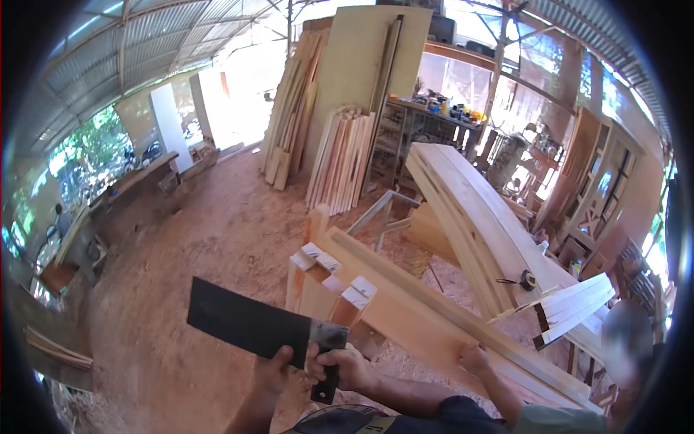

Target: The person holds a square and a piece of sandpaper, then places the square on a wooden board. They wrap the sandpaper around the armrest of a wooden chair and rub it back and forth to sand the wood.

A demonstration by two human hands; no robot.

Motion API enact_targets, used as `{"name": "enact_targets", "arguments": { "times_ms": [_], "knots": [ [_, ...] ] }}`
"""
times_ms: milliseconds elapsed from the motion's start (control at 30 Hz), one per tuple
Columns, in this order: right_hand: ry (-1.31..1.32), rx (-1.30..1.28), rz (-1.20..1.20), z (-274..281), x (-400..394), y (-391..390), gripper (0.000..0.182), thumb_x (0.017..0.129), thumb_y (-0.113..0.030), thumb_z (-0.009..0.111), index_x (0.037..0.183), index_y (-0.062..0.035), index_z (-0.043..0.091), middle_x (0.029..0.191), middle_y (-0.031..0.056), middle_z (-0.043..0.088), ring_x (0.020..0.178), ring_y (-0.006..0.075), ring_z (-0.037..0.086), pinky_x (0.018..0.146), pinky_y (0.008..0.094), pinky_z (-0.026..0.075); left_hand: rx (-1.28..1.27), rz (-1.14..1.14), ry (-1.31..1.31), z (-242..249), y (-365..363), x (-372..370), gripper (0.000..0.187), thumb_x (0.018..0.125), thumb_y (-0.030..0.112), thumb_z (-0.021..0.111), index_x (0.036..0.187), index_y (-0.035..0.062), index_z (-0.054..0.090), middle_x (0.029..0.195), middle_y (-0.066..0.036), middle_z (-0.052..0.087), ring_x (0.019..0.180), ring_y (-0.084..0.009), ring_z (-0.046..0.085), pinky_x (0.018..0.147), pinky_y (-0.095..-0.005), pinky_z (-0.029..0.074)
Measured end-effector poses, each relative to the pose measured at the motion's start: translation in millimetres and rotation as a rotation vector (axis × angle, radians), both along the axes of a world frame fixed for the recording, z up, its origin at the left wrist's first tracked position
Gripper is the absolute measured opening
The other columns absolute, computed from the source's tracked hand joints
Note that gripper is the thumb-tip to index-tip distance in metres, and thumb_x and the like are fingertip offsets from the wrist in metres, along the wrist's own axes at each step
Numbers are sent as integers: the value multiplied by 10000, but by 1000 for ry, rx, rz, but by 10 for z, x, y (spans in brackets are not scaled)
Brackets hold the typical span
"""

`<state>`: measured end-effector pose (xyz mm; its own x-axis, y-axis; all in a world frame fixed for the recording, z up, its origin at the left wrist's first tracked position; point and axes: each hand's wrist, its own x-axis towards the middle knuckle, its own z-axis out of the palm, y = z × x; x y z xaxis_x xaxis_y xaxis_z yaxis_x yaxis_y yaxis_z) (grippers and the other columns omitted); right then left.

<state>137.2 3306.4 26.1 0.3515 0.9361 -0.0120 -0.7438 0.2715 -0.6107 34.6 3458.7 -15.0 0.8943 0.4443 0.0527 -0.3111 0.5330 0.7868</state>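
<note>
Head view shows both hands closed on one tool: the right hand (345,367) wraps the dark handle of a flat saw (249,325), and the left hand (271,372) pinches the blade's lower edge just beside it, apparently to keep the wide blade level and under control. The blade runs up and to the left of the grip, its far end over bare ground. Just above and right of the grip stands a wooden frame (318,286) with pale cut ends, and a long plank (448,318) slopes away from it. Another person's hand (475,359) presses on that plank to the right, seemingly steadying it. Farther right a tape measure (526,281) lies on stacked boards (463,210). Sawdust covers the floor (181,289); leaning timber (340,155) stands beneath a corrugated roof (144,36).
</note>
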Motion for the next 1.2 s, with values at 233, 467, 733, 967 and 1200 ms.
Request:
{"name": "enact_targets", "arguments": {
  "times_ms": [233,467,733,967,1200],
  "knots": [
    [173,-82,212,-26,-324,469,190,774,-47,538,953,16,550,696,118,527,600,228,508,629,373,447,-10,389,-6,-162,356,-605,489,861,161,755,1284,-4,573,1185,-94,670,1074,-257,660,946,-403,521],
    [125,-95,134,180,228,254,216,762,-93,570,958,-4,578,679,122,526,570,232,510,604,411,467,114,218,252,-99,1092,-1191,419,842,122,716,1233,-7,633,1155,-85,686,1007,-209,667,905,-340,520],
    [-17,64,43,68,-32,408,186,800,-105,580,973,-38,594,709,113,555,613,257,559,636,431,492,144,103,58,-361,1126,-790,394,956,232,660,1284,19,611,1222,-53,664,1130,-158,604,967,-333,472],
    [-56,225,54,60,-1,276,165,852,-107,587,978,-11,634,739,135,602,682,267,612,668,452,516,-114,72,-220,22,1860,-814,557,1011,355,568,1434,14,444,1326,-153,584,1191,-256,601,1043,-433,475],
    [-100,335,16,72,30,232,177,856,-67,558,1016,-22,620,745,135,608,701,265,608,705,446,515,219,502,-194,688,1475,-468,585,1029,424,503,1439,18,404,1265,-124,600,1119,-238,630,982,-388,516]
  ]
}}
